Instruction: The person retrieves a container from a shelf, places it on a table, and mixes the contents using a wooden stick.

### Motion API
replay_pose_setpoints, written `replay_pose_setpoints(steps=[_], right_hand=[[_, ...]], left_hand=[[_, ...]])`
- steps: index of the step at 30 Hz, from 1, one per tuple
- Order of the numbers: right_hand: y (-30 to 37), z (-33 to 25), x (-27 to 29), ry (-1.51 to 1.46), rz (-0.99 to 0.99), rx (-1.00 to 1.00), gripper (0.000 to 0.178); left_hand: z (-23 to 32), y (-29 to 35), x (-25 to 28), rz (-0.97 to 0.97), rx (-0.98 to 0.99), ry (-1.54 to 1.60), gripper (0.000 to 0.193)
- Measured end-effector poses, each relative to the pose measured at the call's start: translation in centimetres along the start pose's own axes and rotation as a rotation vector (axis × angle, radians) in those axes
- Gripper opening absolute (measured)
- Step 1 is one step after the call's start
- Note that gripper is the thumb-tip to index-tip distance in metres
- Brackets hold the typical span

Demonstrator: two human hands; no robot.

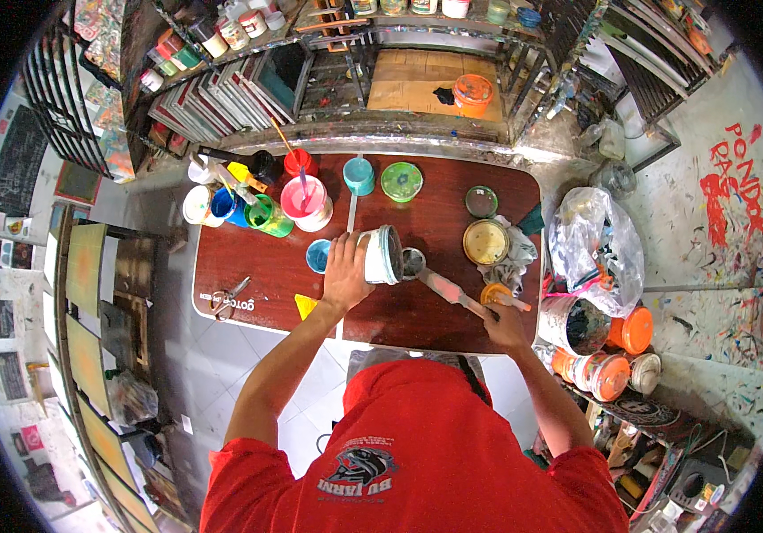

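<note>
My left hand (348,272) grips a white plastic tub (374,256) with paint-smeared rim, tipped on its side over the table. Its mouth faces right, close to a small cup (413,264) with greyish contents. My right hand (507,327) is closed round the handle of a long, pale, paint-stained spatula (453,291). The spatula's far end reaches to the small cup's edge; whether it touches is hard to tell. A blue-stained lid (318,256) lies beside my left hand. Near my right hand sits an orange lid or tub (495,295).
Paint pots, including a pink one (307,204) and a green one (270,217), crowd the table's far left. Scissors (231,297) lie at the left edge. A cream-filled tub (486,242) and rag (515,258) are at right. Buckets (574,323) stand beyond the right edge.
</note>
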State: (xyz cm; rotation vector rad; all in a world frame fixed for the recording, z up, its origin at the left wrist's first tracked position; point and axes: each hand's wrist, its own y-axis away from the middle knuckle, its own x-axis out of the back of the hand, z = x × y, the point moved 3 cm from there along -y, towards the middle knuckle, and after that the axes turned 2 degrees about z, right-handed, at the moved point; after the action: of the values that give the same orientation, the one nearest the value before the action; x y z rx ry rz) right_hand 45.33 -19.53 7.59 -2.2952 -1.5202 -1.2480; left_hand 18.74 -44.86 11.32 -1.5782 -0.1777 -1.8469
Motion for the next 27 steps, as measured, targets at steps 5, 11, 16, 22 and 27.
replay_pose_setpoints(steps=[5, 11, 16, 22, 27], right_hand=[[3.0, -7.7, 6.6, 0.146, 0.078, 0.227, 0.028], [2.6, -16.8, 12.4, 0.693, 0.209, 0.762, 0.031], [1.6, -24.1, 15.4, 0.922, 0.355, 1.22, 0.031], [2.0, -29.6, 19.3, 1.025, 0.216, 1.314, 0.027], [2.8, -31.3, 20.8, 0.98, 0.198, 1.369, 0.024]], left_hand=[[-0.7, 0.4, 0.7, 0.079, 0.064, 0.258, 0.096], [1.3, 0.1, 4.7, 0.051, 0.18, 0.474, 0.112], [3.6, -1.0, 7.3, 0.288, 0.164, 0.856, 0.098], [1.3, -0.6, 10.5, -0.208, 0.477, 1.235, 0.117], [-1.2, 1.7, 10.2, -0.126, 0.608, 1.774, 0.108]])
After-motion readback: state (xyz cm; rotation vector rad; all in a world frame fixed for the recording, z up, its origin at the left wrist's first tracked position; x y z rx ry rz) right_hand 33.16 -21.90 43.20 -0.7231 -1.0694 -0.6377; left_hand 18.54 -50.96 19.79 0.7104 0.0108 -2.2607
